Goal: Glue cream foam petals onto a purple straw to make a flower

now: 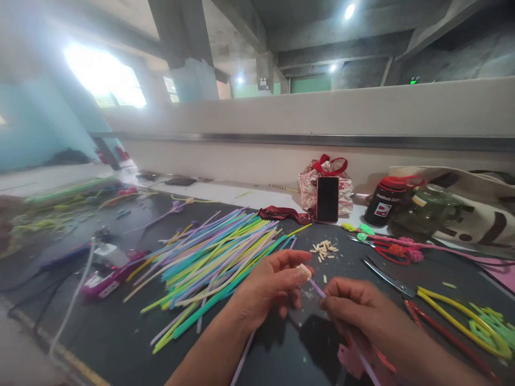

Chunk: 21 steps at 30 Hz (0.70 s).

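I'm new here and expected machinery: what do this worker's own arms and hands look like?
They are ordinary human ones: the left hand and right hand wear no gloves, and the left forearm and right forearm show no sleeves. I see no watch or bracelet on either.

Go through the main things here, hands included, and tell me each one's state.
Left hand: pinching a pale piece
Right hand: pinching a purple stem
Other stems: loosely heaped
Pale bits: scattered
Phone: upright, screen dark
Bag: standing behind the phone
Bottle: upright, lid on
Yellow scissors: lying down, open or shut unclear
Power strip: white adapter on it
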### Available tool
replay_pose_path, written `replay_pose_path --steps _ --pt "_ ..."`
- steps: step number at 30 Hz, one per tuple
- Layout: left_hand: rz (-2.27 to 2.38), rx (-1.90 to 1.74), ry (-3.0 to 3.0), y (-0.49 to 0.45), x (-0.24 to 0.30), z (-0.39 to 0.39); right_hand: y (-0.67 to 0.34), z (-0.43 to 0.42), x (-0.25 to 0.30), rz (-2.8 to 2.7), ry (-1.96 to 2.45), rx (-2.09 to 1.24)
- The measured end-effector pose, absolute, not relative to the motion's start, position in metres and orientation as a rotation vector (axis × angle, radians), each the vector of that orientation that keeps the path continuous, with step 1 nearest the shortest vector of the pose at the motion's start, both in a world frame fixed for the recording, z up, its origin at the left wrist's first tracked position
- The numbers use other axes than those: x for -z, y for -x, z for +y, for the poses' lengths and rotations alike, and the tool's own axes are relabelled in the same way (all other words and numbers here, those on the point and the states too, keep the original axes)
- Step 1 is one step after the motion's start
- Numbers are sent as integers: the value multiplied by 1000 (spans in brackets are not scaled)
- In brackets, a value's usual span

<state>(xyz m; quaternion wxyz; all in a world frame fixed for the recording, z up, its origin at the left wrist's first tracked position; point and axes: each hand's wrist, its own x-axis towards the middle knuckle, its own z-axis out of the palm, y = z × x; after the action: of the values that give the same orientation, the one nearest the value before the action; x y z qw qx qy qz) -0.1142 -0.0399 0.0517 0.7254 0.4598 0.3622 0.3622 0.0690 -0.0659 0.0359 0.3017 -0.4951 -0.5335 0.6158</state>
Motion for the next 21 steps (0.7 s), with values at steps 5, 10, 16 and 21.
replay_pose_path --steps 5,10,16,21 --pt "842 -793 -1045 112 -49 -39 -69 -65 -38 -1555 1359 -1518" --pt "873 -803 -1044 111 -49 -39 -69 -69 -34 -1630 1392 -1378" --pt "889 -792 -1061 109 -48 -40 -67 -69 -34 -1699 1398 -1335" --pt "870 -884 -993 107 -48 -41 -68 -69 -38 -1668 1376 -1301"
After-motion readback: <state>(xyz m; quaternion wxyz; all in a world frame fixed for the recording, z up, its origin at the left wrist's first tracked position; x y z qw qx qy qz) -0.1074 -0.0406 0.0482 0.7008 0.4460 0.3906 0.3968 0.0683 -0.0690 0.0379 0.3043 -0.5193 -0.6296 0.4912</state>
